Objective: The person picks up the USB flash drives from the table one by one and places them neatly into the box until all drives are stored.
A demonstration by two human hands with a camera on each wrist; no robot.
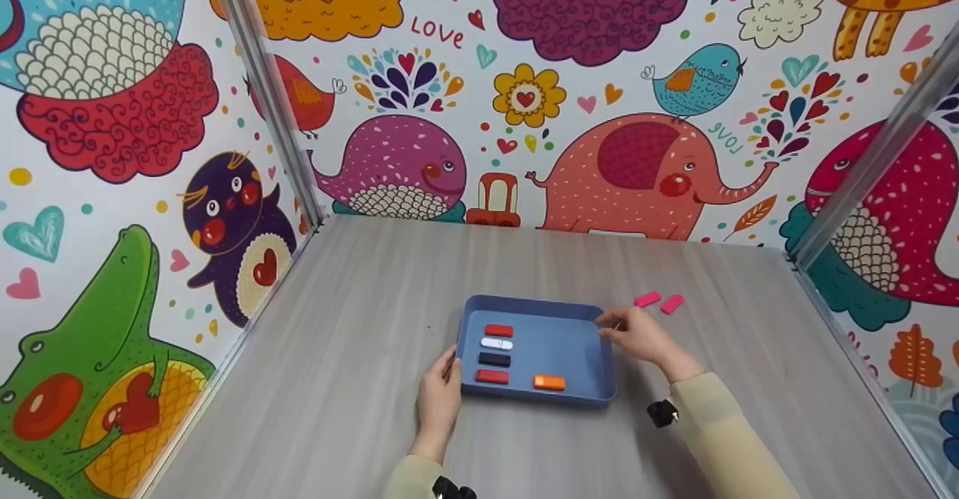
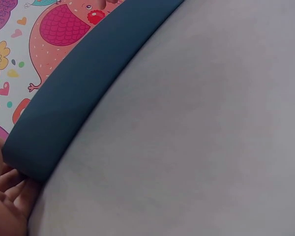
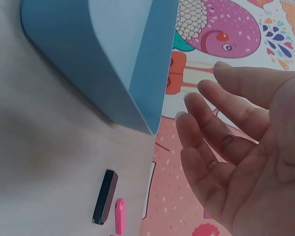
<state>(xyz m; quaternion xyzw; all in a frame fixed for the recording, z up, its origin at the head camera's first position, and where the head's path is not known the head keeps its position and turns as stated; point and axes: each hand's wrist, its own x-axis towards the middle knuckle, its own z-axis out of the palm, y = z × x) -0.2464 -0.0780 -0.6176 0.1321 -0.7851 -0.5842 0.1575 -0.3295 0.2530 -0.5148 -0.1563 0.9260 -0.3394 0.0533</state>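
A shallow blue tray (image 1: 569, 327) lies on the table. At its left side it holds a column of small flat oblong pieces: a red one (image 1: 499, 330), a white one (image 1: 496, 344) resembling a flash drive, a black one (image 1: 494, 360) and another red one (image 1: 492, 376). An orange piece (image 1: 549, 383) lies near the front wall. My left hand (image 1: 440, 395) grips the tray's left side; in the left wrist view its curled fingers (image 2: 24, 194) are at the corner. Over the right rim hovers my right hand (image 1: 637, 334), fingers loosely bent, holding nothing.
Two pink pieces (image 1: 647, 300) lie on the table behind my right hand. A dark oblong stick (image 3: 105, 196) shows near a pink piece (image 3: 120, 216) in the right wrist view. Cartoon-printed walls (image 1: 449, 94) surround the table (image 1: 359, 319).
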